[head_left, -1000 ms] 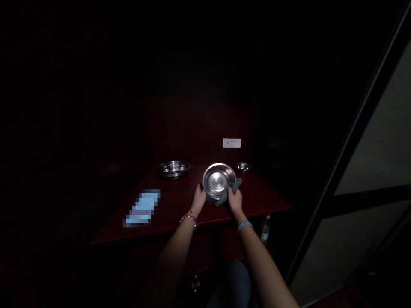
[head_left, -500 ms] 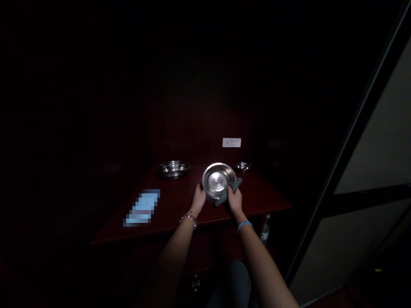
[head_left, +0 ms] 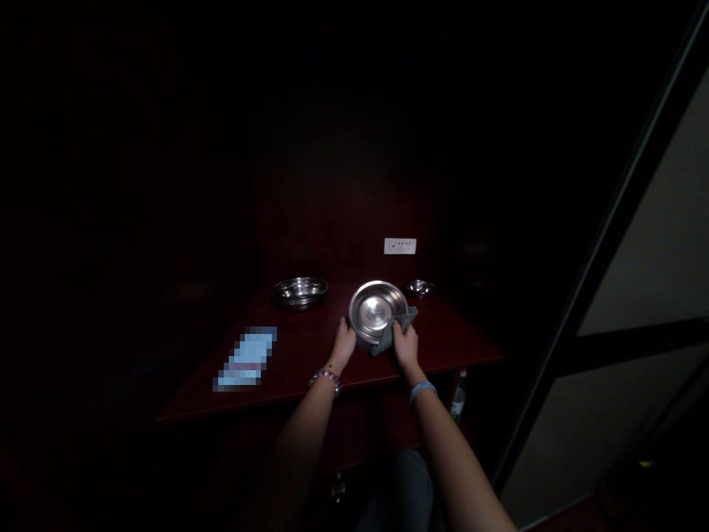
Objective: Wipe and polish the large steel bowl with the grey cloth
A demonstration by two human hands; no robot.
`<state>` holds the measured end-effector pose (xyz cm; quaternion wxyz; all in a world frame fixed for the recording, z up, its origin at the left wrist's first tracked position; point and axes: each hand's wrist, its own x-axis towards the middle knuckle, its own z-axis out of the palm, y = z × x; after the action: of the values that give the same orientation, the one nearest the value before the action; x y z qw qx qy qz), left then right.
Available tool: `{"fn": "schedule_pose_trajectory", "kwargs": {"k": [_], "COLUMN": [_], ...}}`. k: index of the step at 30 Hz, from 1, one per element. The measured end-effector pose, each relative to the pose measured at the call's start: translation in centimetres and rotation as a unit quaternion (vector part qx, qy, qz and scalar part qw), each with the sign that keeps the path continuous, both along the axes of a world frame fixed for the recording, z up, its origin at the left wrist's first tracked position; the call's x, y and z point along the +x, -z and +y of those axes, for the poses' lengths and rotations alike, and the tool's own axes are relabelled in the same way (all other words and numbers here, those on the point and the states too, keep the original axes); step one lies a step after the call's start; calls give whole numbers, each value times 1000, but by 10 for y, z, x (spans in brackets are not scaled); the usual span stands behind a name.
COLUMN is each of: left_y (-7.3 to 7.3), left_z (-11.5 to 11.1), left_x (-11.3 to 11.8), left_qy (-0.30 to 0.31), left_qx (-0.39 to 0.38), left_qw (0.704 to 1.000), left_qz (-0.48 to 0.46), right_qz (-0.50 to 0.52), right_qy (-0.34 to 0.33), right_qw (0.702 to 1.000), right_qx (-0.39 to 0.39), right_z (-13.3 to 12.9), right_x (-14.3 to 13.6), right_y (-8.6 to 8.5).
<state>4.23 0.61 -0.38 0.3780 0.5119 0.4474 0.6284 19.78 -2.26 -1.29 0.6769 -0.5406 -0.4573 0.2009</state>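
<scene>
A shiny steel bowl (head_left: pixel 370 304) is held tilted above the dark red table (head_left: pixel 299 362), its inside facing me. At its lower left rim, my left hand (head_left: pixel 344 344) is closed on the edge, thumb up along the side. A grey cloth (head_left: pixel 383 341) is folded over the lower right rim. My right hand (head_left: pixel 406 345) grips that cloth against the bowl, thumb on the inner side. The fingers of both hands are mostly hidden behind the bowl and cloth.
Stacked steel bowls (head_left: pixel 300 293) stand at the back left, and a smaller steel bowl (head_left: pixel 419 288) at the back right. A blurred light-blue item (head_left: pixel 247 360) lies on the left. A white socket panel (head_left: pixel 399 246) is on the wall. Below the table's right side stands a bottle (head_left: pixel 459 399).
Almost nothing differs. Both hands, the bowl and the cloth keep practically the same place and hold.
</scene>
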Motion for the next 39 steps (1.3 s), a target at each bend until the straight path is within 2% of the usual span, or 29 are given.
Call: {"fn": "schedule_pose_trajectory", "kwargs": {"k": [14, 22, 32, 39], "left_y": [-1, 4, -1, 2], "left_z": [-1, 3, -1, 2], "left_x": [1, 0, 0, 0], "left_qy": [8, 25, 36, 9], "left_qx": [7, 30, 32, 16], "left_qw": [999, 999, 999, 1000], "left_qz": [-38, -25, -14, -18], "right_qz": [9, 9, 3, 4], "right_qy": [-1, 12, -2, 6], "right_qw": [1000, 1000, 1000, 1000], "right_qx": [5, -7, 2, 2], "right_z": [2, 2, -3, -1], "right_x": [-1, -1, -1, -1], "right_y": [0, 0, -3, -2]}}
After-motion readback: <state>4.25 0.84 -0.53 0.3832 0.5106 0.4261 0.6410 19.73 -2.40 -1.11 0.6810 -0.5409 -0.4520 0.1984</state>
